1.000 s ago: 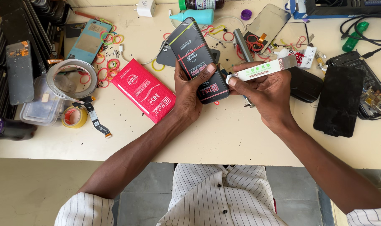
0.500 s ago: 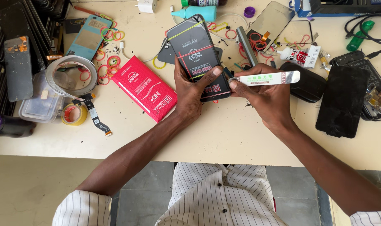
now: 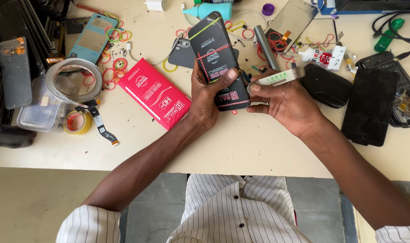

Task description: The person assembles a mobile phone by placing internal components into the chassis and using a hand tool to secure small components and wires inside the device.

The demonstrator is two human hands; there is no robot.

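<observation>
The left hand (image 3: 209, 96) hides the black packet's (image 3: 218, 58) lower edge; the blue box (image 3: 349, 6) is cut off on top.

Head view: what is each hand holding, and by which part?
Left hand clasps the black packet around its lower half; right hand pinches the white strip at its near end.

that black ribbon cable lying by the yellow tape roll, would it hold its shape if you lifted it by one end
Probably not. The ribbon cable is thin and flat and already lies in a bent line on the table, so it would likely droop. It looks very light for its length. Its small gold-coloured end suggests delicate contacts, so rough pulling might damage it.
</observation>
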